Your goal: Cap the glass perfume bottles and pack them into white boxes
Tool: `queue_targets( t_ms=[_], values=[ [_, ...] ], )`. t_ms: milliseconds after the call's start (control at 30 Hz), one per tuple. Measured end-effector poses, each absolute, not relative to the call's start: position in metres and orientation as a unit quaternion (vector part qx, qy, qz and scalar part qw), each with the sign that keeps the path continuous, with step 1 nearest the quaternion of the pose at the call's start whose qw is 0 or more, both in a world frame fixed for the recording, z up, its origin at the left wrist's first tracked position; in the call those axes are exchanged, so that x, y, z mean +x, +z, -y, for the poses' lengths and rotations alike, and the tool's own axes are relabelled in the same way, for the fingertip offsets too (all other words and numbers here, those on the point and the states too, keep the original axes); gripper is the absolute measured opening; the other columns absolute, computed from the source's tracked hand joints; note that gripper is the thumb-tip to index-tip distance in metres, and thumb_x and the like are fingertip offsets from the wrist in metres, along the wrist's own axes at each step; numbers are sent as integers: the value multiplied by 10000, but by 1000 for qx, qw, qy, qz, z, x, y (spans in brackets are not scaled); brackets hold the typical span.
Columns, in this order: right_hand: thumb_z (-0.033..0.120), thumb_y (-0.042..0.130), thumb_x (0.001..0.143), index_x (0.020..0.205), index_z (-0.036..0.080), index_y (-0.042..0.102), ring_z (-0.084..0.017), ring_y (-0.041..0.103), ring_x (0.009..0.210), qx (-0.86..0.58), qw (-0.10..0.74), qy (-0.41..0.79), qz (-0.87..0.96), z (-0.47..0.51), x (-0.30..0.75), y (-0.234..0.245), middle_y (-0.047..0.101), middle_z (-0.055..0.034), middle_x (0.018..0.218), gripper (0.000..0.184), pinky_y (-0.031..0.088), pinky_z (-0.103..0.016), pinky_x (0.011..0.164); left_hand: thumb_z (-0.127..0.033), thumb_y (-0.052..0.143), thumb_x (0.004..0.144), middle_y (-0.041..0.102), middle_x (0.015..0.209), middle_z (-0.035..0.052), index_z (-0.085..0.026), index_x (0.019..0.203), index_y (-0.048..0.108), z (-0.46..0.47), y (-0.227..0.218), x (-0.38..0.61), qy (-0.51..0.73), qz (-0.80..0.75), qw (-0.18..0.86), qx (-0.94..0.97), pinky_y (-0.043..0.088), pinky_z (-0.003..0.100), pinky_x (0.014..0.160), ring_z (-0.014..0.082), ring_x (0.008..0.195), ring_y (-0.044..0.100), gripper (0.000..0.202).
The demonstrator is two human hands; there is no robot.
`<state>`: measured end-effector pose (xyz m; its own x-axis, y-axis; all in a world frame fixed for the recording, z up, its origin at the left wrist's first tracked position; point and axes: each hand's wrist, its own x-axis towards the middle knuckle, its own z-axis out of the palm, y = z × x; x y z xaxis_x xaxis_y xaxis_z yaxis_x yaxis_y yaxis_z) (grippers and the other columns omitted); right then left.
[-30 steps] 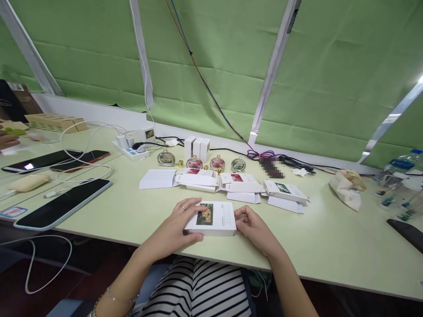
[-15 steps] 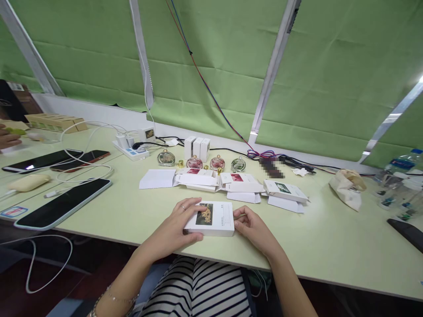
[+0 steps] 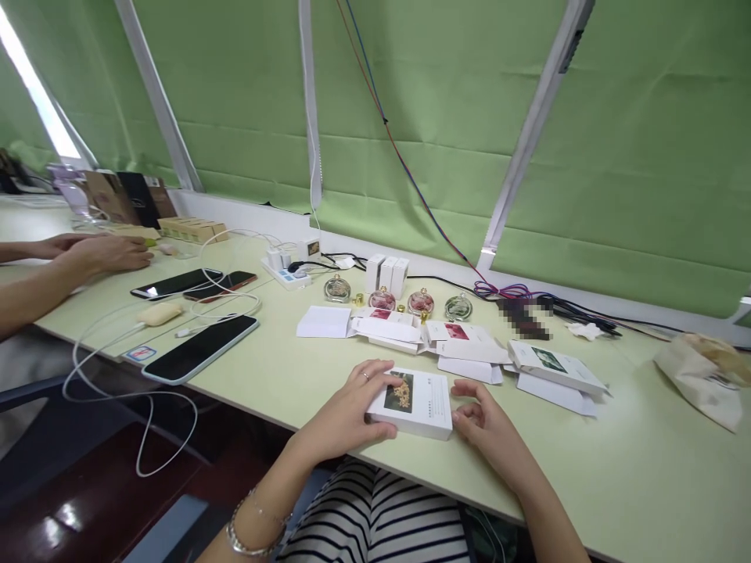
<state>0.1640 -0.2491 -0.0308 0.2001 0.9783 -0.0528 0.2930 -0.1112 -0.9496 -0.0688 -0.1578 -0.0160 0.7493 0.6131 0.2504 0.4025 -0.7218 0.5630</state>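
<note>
A white carton with a picture of yellow-orange flowers lies flat near the table's front edge. My left hand grips its left end, thumb at the near side and fingers over the top. At the carton's right end is my right hand, its index finger stretched forward and apart from the thumb, the other fingers curled; the thumb tip is by the carton's corner. Behind the carton lie opened white boxes, one with a red picture and one with a green picture. Round glass bottles stand behind them.
Small white boxes stand by the wall. At left are phones, white cables and a power strip. Another person's hands rest on the table there. A cloth pouch lies at right, near black cables.
My view has turned left, so the scene sits further right and another person's arms show more. My right index finger has straightened away from the carton's end; my left hand keeps its grip.
</note>
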Motion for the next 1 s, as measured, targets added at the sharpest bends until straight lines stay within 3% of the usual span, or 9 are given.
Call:
queue_targets(
  t_ms=[233,367,467,533,600,667,767,867,1000],
  values=[
    [371,534,763,1101,228,422,-149,538,717,-644,434,374,507,247,164,-33,504,-67,1147,384,444,-314,685,-242,708,702,366,1387,66,-271,1191,490,158,-19,-70,225,-276,248,901,279,427,1077,257,1330,221,536],
    [373,485,784,1112,209,427,-153,549,671,-687,409,312,513,246,162,-34,560,-60,1047,371,465,-334,704,-282,706,711,365,1392,71,-264,1189,495,158,-17,-70,215,-281,250,901,280,430,1074,262,1329,219,523],
    [293,430,797,1177,201,422,-198,586,827,-687,396,248,557,245,160,-38,551,-90,1103,391,484,-351,733,-296,710,708,361,1401,67,-266,1186,499,158,-17,-70,212,-280,251,902,284,429,1072,264,1329,220,524],
    [205,411,778,1243,233,411,-229,512,1094,-652,388,200,620,245,160,-43,450,-91,1287,466,464,-376,851,-315,710,708,360,1405,68,-265,1187,504,158,-19,-70,217,-280,251,901,288,433,1070,269,1330,221,524],
    [141,396,764,1287,293,400,-227,321,1294,-613,371,165,678,247,161,-47,305,-35,1426,545,360,-419,1007,-338,706,713,364,1409,73,-264,1191,515,157,-21,-70,225,-278,252,899,289,438,1069,274,1331,230,520],
    [106,385,764,1304,332,390,-207,184,1362,-595,347,166,706,249,163,-48,221,12,1476,585,243,-447,1088,-356,696,724,369,1417,73,-266,1202,524,157,-23,-71,232,-277,256,897,289,433,1070,272,1325,261,516],
    [81,393,752,1326,345,354,-185,145,1376,-588,322,210,711,251,166,-46,198,25,1491,632,201,-453,1109,-379,688,731,399,1411,70,-261,1229,518,159,-22,-72,249,-293,280,879,299,410,1067,260,1284,358,539],
    [137,455,764,1323,323,362,-195,168,1370,-581,331,229,708,252,164,-39,237,6,1480,596,199,-446,1109,-421,680,728,489,1342,71,-241,1235,503,160,-20,-73,276,-330,337,837,377,377,1005,256,1179,484,566],
    [363,506,806,1220,258,475,-245,389,1250,-602,402,243,646,252,156,-30,478,-62,1318,428,307,-421,1039,-442,567,816,558,1243,70,-217,1260,448,160,-17,-76,298,-309,402,809,446,320,880,229,1043,552,512]
  ],
)
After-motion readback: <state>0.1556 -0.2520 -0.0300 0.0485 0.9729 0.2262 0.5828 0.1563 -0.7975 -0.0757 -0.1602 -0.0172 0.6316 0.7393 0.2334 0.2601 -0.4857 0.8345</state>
